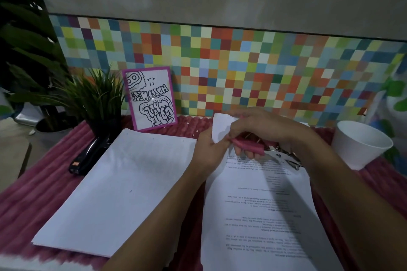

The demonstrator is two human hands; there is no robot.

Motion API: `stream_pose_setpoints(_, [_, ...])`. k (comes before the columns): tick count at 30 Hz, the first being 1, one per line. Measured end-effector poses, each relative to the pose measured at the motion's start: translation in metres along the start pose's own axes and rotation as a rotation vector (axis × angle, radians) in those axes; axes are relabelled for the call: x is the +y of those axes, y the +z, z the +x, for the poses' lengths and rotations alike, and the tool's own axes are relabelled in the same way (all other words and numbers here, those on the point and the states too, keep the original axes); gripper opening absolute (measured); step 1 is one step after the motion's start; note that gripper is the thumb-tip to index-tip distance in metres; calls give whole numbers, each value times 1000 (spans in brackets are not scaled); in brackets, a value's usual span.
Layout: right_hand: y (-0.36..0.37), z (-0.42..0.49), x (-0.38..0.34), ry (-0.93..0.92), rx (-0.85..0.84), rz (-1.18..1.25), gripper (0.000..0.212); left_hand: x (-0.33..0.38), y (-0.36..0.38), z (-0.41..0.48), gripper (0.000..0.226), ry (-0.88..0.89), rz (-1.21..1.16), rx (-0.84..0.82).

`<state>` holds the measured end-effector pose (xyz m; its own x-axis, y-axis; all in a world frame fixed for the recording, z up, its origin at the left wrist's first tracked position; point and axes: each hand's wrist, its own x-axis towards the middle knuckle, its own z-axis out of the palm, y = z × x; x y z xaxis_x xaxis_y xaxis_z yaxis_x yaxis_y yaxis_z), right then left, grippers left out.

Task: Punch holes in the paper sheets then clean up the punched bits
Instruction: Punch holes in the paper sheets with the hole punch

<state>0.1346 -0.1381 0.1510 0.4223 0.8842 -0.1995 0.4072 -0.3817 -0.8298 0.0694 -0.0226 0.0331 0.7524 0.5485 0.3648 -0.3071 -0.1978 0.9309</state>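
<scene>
Covering the table in the head view, a ribbed pink cloth meets a wall of multicoloured square tiles. The right hand grips the pink-handled hole punch at the far edge of the printed sheets. The left hand pinches that lifted edge. 1 blank paper stack lies to the left. The print and the framed drawing's lettering sit upside down, unreadable.

The punch is pink-handled, sheets white, cloth ribbed pink.
</scene>
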Motion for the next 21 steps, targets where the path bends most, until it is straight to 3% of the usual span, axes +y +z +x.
stream_pose_setpoints(7, [-10, 3, 11, 2, -51, 183, 34, 0, 5, -2, 14, -75, -3, 38])
stream_pose_setpoints(11, [-14, 2, 17, -33, 79, 231, 33, 1, 6, -3, 12, -82, -46, 42])
stream_pose_setpoints(21, [-8, 0, 15, -131, 162, 96, 34, 5, 7, 1, 21, 4, -38, 15])
